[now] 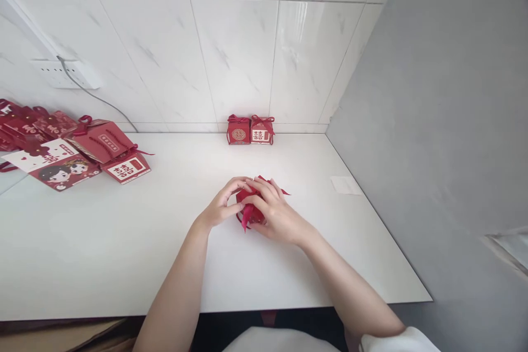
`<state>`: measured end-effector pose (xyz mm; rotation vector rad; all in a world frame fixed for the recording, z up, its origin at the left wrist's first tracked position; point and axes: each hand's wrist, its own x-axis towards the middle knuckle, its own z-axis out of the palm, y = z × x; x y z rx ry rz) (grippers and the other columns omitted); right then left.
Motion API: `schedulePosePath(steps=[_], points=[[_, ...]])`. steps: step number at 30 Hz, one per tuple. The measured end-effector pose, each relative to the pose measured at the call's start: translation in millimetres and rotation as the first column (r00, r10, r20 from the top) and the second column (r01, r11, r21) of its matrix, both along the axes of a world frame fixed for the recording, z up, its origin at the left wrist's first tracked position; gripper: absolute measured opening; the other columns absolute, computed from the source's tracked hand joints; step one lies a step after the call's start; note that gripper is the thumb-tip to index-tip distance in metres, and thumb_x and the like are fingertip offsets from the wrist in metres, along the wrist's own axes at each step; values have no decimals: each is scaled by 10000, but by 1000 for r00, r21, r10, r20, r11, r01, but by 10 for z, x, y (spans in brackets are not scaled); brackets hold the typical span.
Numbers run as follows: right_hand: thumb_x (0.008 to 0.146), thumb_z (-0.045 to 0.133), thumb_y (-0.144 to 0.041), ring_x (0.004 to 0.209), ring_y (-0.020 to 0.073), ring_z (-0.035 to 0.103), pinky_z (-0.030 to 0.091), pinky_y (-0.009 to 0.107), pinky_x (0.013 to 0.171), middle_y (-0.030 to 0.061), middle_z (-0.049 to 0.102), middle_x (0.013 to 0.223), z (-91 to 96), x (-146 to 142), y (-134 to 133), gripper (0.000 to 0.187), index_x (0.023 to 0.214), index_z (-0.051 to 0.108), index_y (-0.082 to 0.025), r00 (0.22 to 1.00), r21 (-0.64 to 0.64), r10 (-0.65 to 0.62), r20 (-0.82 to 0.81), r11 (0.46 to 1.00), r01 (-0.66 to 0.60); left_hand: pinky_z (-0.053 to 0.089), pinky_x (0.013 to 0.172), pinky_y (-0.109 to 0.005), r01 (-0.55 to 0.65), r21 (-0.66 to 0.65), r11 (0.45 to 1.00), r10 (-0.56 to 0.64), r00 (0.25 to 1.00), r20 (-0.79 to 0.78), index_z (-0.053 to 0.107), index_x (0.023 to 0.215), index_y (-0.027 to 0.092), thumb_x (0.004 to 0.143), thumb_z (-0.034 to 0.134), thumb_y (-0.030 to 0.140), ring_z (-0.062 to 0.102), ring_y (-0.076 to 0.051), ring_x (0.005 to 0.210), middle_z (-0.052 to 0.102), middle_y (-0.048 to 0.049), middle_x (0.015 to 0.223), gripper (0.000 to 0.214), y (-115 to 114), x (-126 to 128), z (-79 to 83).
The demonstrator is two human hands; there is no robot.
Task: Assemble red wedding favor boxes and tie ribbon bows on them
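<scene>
A small red gift box (pixel 256 215) with a red ribbon (pixel 246 216) sits on the white table in front of me. My left hand (pixel 226 202) curves around its left side, thumb and fingers at the ribbon on top. Over the top and right side lies my right hand (pixel 272 210), its fingers bent around the box. One ribbon end hangs down the front and another sticks out to the right past my fingers. Much of the box is hidden under both hands, and the exact fingertip contact is hard to make out.
Two finished-looking red boxes with bows, a round-patterned box (pixel 238 131) and a white-labelled box (pixel 262 131), stand by the tiled wall. Red gift bags (pixel 103 140) and several boxes are piled at the left. A pale paper (pixel 345 185) lies right; a grey panel (pixel 437 121) borders the table (pixel 136 253).
</scene>
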<state>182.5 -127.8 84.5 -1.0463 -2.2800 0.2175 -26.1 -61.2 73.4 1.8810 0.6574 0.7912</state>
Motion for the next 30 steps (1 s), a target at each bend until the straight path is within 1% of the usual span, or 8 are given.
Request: schedulePosePath(steps=[2, 4, 8, 11, 15, 21, 26, 30], points=[[888, 580, -148, 1465, 297, 317, 267, 620, 1177, 113, 450, 1500, -147, -69, -6, 211, 1075, 645, -222, 999, 69, -30, -34, 997, 32, 405, 1113, -438, -22, 32, 999, 24, 999, -45, 583, 1126, 238, 822, 574, 138, 460, -267, 1342, 491, -91, 1392, 320, -19, 29, -9], [914, 556, -142, 1403, 287, 402, 359, 573, 1130, 108, 514, 1437, -239, -75, -12, 150, 970, 669, -223, 995, 133, -27, -98, 990, 40, 429, 1087, -419, -67, 46, 997, 71, 993, -96, 585, 1111, 237, 808, 568, 115, 482, -261, 1315, 484, -86, 1409, 327, -37, 55, -14], [920, 570, -132, 1041, 213, 610, 531, 379, 845, 90, 652, 1090, -204, 52, -17, 137, 940, 672, -223, 979, 128, 54, -196, 991, -29, 438, 1067, -420, -138, 58, 989, 146, 976, -161, 580, 993, 235, 785, 524, 81, 508, -264, 1280, 534, -74, 1361, 265, -57, 77, -22], [924, 560, -118, 812, 154, 601, 494, 297, 704, 47, 655, 916, -97, 175, -32, 134, 939, 650, -216, 967, 39, 105, -234, 994, -98, 446, 1039, -431, -138, 58, 989, 147, 974, -174, 550, 975, 239, 760, 452, 44, 502, -268, 1282, 562, -74, 1321, 306, -54, 61, -30], [922, 573, -140, 764, 140, 590, 464, 309, 742, 13, 672, 847, -29, 256, -54, 85, 893, 611, -210, 966, -38, 155, -206, 985, -166, 434, 1043, -423, -114, 104, 988, 133, 972, -193, 533, 1019, 247, 826, 488, 112, 495, -265, 1287, 573, -73, 1289, 240, -64, 55, -23], [960, 549, -203, 713, 132, 555, 440, 293, 700, 10, 655, 784, -117, 139, -69, 112, 860, 601, -200, 967, 6, 203, -154, 979, -204, 490, 926, -372, -181, 236, 955, 236, 944, -230, 504, 897, 232, 861, 539, 156, 538, -266, 1242, 615, -88, 1166, 91, -114, 179, -2], [933, 595, -171, 703, 141, 506, 410, 295, 684, 5, 619, 711, -263, -76, -114, 159, 777, 606, -200, 982, 227, 119, -147, 970, -84, 500, 929, -364, -296, 419, 859, 381, 915, -135, 543, 867, 225, 907, 552, 182, 610, -221, 1112, 658, -66, 1106, 59, -96, 226, -60], [868, 622, -61, 683, 138, 487, 396, 308, 682, -13, 595, 689, -338, -163, -144, 215, 726, 594, -219, 989, 374, 64, -130, 927, -10, 532, 809, -335, -358, 559, 748, 450, 893, -30, 586, 885, 234, 895, 591, 171, 648, -191, 925, 694, -35, 944, 64, -53, 169, -112]])
